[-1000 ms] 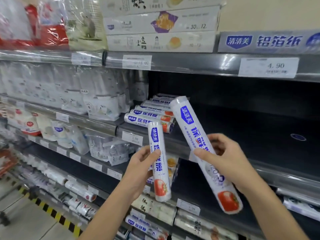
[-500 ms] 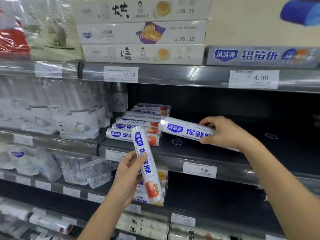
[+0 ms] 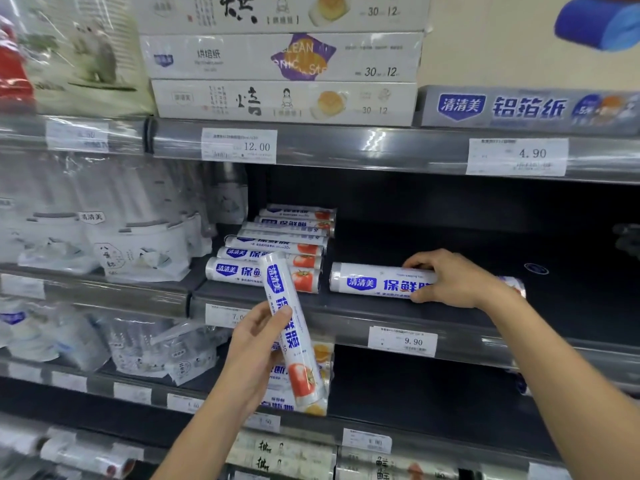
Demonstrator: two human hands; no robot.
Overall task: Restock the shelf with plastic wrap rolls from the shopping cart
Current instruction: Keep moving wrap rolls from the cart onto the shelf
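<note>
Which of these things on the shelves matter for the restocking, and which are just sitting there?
Part of the job: white tomato-print plastic wrap roll lying on the dark metal shelf; second such roll held tilted in front; stacked rolls at its left.
Just there: white baking-paper boxes above; silver foil box; clear bagged goods at left; paper price tags.

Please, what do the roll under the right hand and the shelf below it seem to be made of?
Plastic wrap roll under the right hand: glossy printed plastic film outside, judging by its sheen and gathered end; any core is hidden. Shelf: probably painted metal, dark and matt. Its front rail: seemingly clear glossy plastic over paper price labels, since it shows bright glare.
</note>
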